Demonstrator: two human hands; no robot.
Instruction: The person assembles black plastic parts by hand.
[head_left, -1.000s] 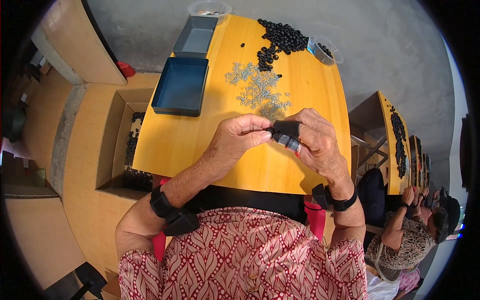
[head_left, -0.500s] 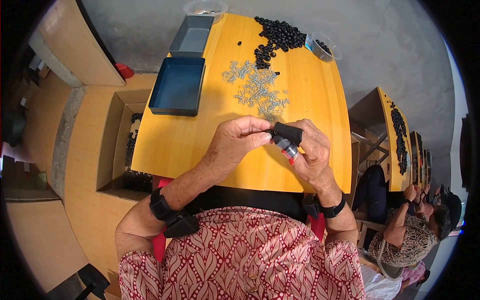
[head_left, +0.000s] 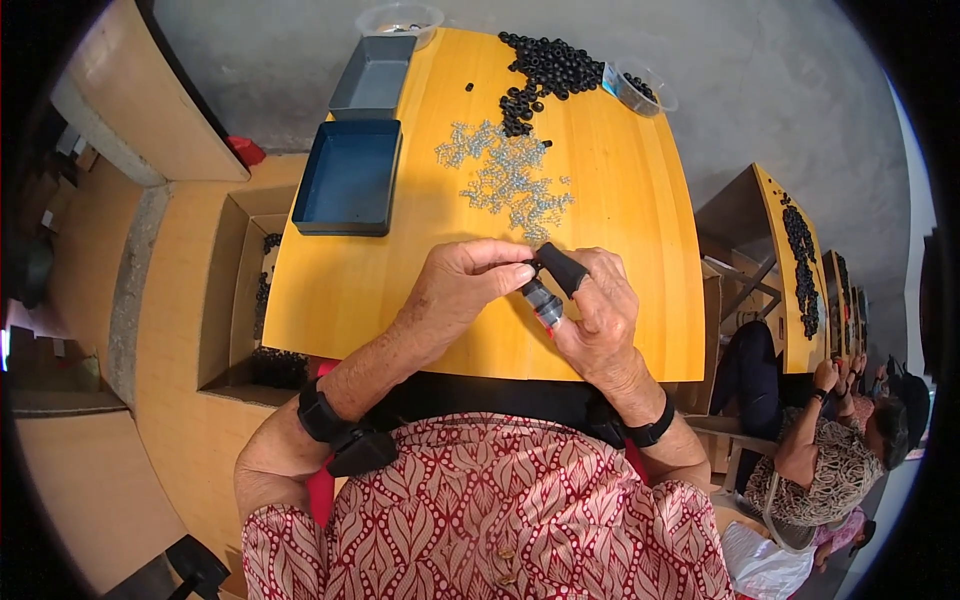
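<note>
Above the near part of the yellow table, my left hand (head_left: 465, 285) pinches a small black piece (head_left: 533, 268) between thumb and forefinger. My right hand (head_left: 600, 310) meets it from the other side, its thumb and forefinger closed on the same piece. A black sleeve (head_left: 562, 270) covers the right forefinger, and black and clear wrapping with a red edge (head_left: 543, 302) covers the thumb. The fingertips hide most of the piece. Just beyond the hands lie many small silvery metal parts (head_left: 505, 175). Farther back is a heap of round black parts (head_left: 555, 68), some showing holes.
A dark blue tray (head_left: 348, 226) and a grey tray (head_left: 372, 75) line the table's left edge. Clear plastic bowls (head_left: 655, 105) stand at its far corners. On the floor at left, a cardboard box (head_left: 228, 290) holds black parts. At right, another person (head_left: 820, 460) works at a table.
The right hand has shifted slightly left, and its covered forefinger and thumb have turned toward the left fingertips. Both hands stay together at the black piece. The whole view has shifted slightly.
</note>
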